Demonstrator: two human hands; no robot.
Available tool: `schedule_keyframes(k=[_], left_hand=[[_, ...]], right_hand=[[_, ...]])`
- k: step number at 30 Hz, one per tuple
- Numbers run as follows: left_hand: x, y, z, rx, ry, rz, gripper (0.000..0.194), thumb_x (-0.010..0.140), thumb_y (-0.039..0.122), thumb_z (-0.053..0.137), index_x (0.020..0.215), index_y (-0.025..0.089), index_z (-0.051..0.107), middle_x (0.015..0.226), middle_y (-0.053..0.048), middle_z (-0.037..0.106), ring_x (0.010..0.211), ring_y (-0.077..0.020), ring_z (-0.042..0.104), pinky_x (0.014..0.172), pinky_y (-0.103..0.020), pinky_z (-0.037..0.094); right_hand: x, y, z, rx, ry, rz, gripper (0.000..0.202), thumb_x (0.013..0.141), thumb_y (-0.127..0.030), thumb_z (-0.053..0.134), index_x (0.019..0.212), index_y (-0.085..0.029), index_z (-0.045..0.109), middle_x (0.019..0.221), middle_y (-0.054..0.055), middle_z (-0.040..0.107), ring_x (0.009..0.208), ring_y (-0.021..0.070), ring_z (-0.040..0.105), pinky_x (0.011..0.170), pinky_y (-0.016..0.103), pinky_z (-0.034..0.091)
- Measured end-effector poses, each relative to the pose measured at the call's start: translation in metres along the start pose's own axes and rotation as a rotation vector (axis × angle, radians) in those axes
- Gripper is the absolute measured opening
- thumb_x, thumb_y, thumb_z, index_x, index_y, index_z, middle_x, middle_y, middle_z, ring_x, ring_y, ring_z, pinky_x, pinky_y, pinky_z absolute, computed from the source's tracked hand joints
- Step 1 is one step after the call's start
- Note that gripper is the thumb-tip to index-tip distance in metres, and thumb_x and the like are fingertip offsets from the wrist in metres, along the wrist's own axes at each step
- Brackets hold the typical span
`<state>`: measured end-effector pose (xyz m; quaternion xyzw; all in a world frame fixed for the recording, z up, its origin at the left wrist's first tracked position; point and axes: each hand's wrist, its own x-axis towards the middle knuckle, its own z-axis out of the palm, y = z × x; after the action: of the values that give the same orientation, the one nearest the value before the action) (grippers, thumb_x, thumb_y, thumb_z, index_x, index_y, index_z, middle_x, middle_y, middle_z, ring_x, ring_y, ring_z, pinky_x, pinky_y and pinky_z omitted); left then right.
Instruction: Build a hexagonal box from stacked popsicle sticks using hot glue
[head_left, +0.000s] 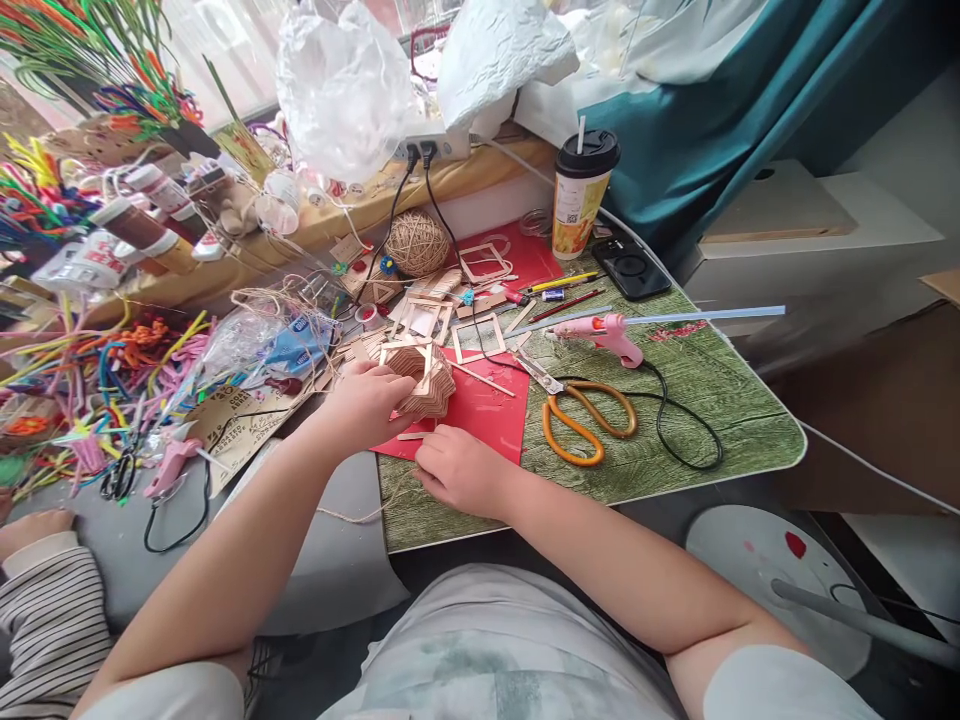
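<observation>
A stacked wooden stick structure [433,388], hollow in the middle, stands on the red sheet [504,408]. My left hand [365,402] has its fingers wrapped on the structure's left side. Just in front of it, my right hand [461,470] rests low at the sheet's front edge with fingers curled; what they hold, if anything, is hidden. A short pale stick [412,436] lies by those fingertips. Behind the structure are loose sticks and square stick frames [480,338].
Orange-handled scissors [577,420] and a pink glue gun [600,332] lie at the right. Farther back stand a drink cup [581,195], a black phone [631,268] and a twine ball [417,243]. Pipe cleaners [142,350] crowd the left. Another person's sleeve [56,610] shows lower left.
</observation>
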<state>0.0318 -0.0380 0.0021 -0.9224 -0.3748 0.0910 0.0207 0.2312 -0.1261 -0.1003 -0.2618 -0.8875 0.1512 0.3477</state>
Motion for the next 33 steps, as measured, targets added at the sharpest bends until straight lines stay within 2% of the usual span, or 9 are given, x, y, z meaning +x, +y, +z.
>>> schedule_keyframes(k=[5,13,18,23,29,33], left_hand=[[-0.001,0.001,0.005,-0.02,0.03,0.004,0.022,0.093,0.039,0.064,0.082,0.023,0.055,0.08,-0.004,0.071,0.087,-0.0249,0.067,0.095,-0.044,0.042],[-0.001,0.007,0.008,0.043,0.049,-0.01,0.022,0.094,0.04,0.064,0.084,0.021,0.059,0.083,-0.006,0.073,0.089,-0.0265,0.068,0.094,-0.046,0.04],[-0.001,0.012,0.006,0.047,0.042,-0.031,0.023,0.096,0.041,0.065,0.085,0.02,0.061,0.085,-0.006,0.074,0.089,-0.0274,0.068,0.096,-0.048,0.041],[-0.001,0.019,0.007,0.046,0.09,-0.069,0.019,0.094,0.038,0.068,0.092,0.02,0.064,0.085,-0.008,0.075,0.091,-0.0301,0.07,0.097,-0.05,0.041],[-0.006,0.018,0.008,-0.048,0.162,-0.06,0.021,0.097,0.039,0.068,0.107,0.021,0.067,0.105,-0.009,0.077,0.102,-0.0301,0.071,0.1,-0.049,0.043],[-0.019,0.004,0.007,-0.219,0.25,-0.043,0.035,0.095,0.045,0.072,0.124,0.026,0.066,0.128,-0.009,0.074,0.121,-0.0299,0.067,0.109,-0.048,0.043]], right_hand=[[0.001,0.0,-0.002,0.033,0.026,-0.093,0.024,0.106,-0.019,0.053,0.083,-0.02,0.058,0.082,0.006,0.066,0.082,0.0224,0.054,0.084,0.037,0.049],[0.002,-0.003,0.0,0.008,0.026,-0.15,0.025,0.104,-0.017,0.053,0.079,-0.022,0.054,0.075,0.003,0.062,0.073,0.0202,0.05,0.078,0.035,0.048],[0.003,-0.003,0.002,0.017,0.029,-0.165,0.025,0.102,-0.017,0.054,0.077,-0.024,0.052,0.073,0.003,0.06,0.073,0.0205,0.049,0.076,0.035,0.048],[0.004,-0.003,0.0,0.12,0.056,-0.15,0.022,0.1,-0.017,0.056,0.081,-0.025,0.052,0.075,0.002,0.06,0.075,0.0208,0.05,0.075,0.036,0.05],[0.002,-0.007,-0.006,0.217,0.115,-0.037,0.015,0.1,-0.016,0.059,0.089,-0.024,0.054,0.083,0.004,0.065,0.079,0.0206,0.052,0.077,0.036,0.05],[0.002,-0.009,-0.006,0.219,0.13,-0.019,0.014,0.1,-0.016,0.061,0.091,-0.024,0.054,0.084,0.004,0.067,0.079,0.0205,0.052,0.075,0.036,0.049]])
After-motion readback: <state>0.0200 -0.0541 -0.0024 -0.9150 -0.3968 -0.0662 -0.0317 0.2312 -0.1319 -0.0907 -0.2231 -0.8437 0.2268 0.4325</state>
